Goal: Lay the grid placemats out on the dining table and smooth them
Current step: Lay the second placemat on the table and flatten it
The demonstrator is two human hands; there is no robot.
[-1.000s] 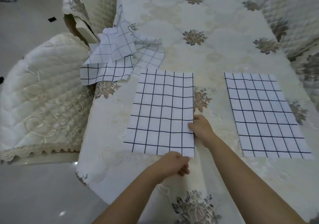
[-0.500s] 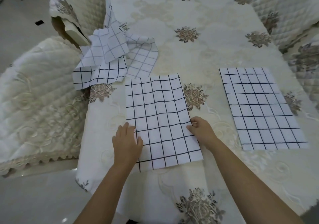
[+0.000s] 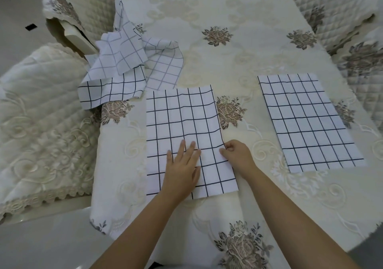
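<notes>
While the left hand [image 3: 182,169] lies flat, fingers spread, on the near half of the middle placemat [image 3: 186,138], the right hand [image 3: 236,154] pinches that mat's right edge between thumb and curled fingers. The mat sits on the dining table [image 3: 238,65] by its near-left corner; mild ripples run across its far half. Right of it, well apart, a second placemat [image 3: 306,121] lies flat. Beyond its far-left corner a crumpled pile of mats [image 3: 128,69] hangs partly off the table toward a chair [image 3: 41,111]. Looks thin, light, limp cloth, likely to slide on the tablecloth: pin with one palm, stroke outward, lift by corners or edges.
</notes>
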